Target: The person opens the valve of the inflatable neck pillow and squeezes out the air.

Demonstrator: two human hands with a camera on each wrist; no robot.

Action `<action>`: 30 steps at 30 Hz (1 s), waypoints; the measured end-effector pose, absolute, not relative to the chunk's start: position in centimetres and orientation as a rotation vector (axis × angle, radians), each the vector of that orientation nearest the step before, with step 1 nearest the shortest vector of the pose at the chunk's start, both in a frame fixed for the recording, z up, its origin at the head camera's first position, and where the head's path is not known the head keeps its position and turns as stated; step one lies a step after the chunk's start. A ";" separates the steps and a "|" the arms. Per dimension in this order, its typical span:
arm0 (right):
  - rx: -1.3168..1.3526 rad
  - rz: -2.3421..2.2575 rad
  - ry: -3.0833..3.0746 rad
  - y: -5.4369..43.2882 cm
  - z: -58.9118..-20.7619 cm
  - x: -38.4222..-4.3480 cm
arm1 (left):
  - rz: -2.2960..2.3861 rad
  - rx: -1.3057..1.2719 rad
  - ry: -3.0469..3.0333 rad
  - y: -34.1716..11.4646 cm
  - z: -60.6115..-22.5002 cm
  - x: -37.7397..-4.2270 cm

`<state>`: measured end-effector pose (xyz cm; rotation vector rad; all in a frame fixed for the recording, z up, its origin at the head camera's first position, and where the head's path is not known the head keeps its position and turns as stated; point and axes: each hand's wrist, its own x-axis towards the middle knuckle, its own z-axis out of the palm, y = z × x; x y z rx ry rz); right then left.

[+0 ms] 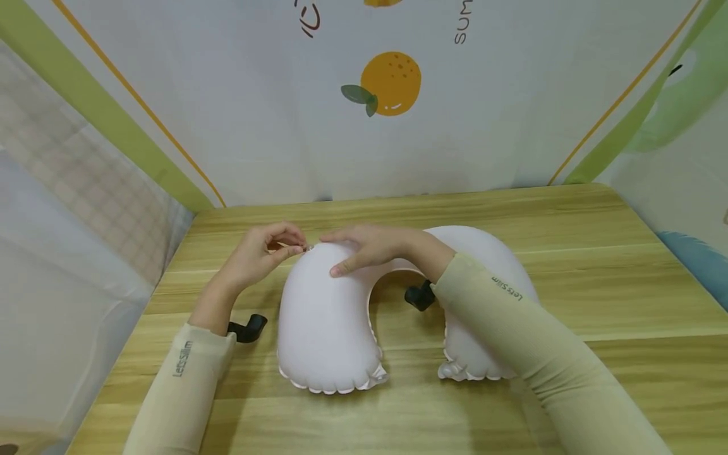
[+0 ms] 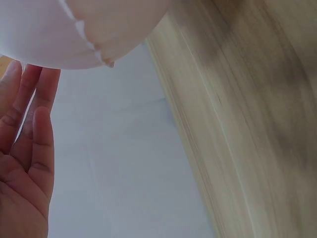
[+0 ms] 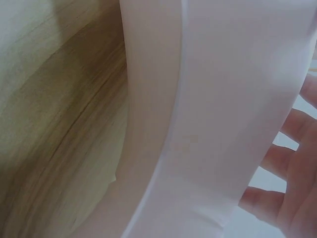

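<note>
A pale pink, inflated U-shaped neck pillow (image 1: pixel 324 322) lies on the wooden table, its two rounded ends towards me and its seams puckered. At the upper left outer edge, my left hand (image 1: pixel 253 256) pinches a small bit, maybe the valve, between thumb and fingertips; the fingers hide most of it. In the left wrist view, those fingertips reach the pillow's (image 2: pixel 79 34) underside edge. My right hand (image 1: pixel 372 245) holds the top of the left lobe, thumb on the upper face. Its spread fingers (image 3: pixel 275 161) lie along the pillow's far side in the right wrist view.
Black wrist mounts (image 1: pixel 248 328) show beside both forearms. The wooden table (image 1: pixel 614 278) ends at a white curtain (image 1: pixel 273 139) printed with an orange fruit. More cloth hangs at both sides. Beige sleeves cover the forearms, and the right one crosses over the pillow's right lobe.
</note>
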<state>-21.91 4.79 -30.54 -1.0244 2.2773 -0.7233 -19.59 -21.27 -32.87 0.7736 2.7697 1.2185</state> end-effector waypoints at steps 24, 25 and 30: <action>-1.009 -0.679 2.291 5.4 -30.4 -21.5 | 1.158 0.771 2.794 -21.9 -33.3 -16.2; -1.007 -0.674 2.296 5.6 -30.3 -21.4 | 1.153 0.766 2.800 -21.9 -33.3 -16.0; -1.016 -0.686 2.317 6.2 -30.3 -21.3 | 1.114 0.720 2.823 -21.8 -33.5 -15.0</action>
